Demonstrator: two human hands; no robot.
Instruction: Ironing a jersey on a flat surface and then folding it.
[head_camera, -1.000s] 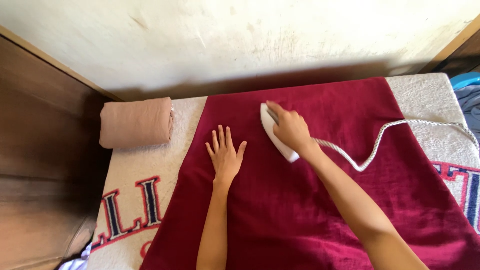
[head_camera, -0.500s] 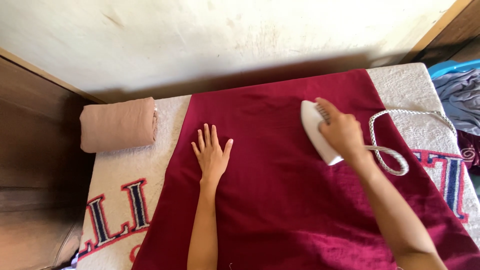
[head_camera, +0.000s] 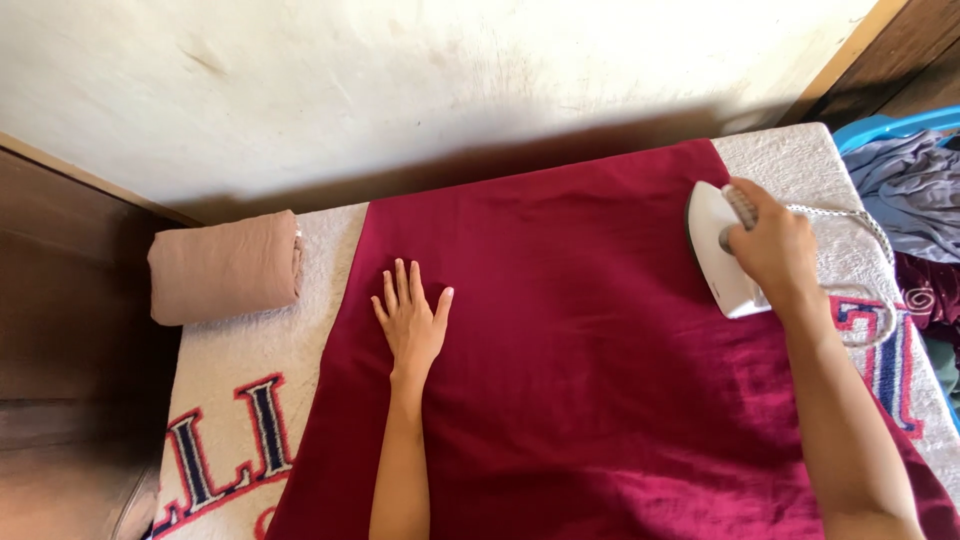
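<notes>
A dark red cloth (head_camera: 580, 350) lies spread flat over a cream blanket with red and blue letters (head_camera: 240, 420). My left hand (head_camera: 410, 320) rests flat on the cloth near its left edge, fingers spread. My right hand (head_camera: 775, 250) grips the handle of a white iron (head_camera: 712, 250), which sits on the cloth's far right edge. The iron's braided white cord (head_camera: 860, 225) loops behind my right wrist over the blanket.
A folded pinkish-beige cloth (head_camera: 225, 268) lies at the blanket's far left corner. A cream wall (head_camera: 450, 80) runs along the back. Grey clothes (head_camera: 915, 195) in a blue basket (head_camera: 885, 128) sit to the right. Dark wood (head_camera: 60, 330) stands on the left.
My right hand has slid the iron to the right across the red cloth, from near the middle to its right edge. My left hand stayed flat on the cloth.
</notes>
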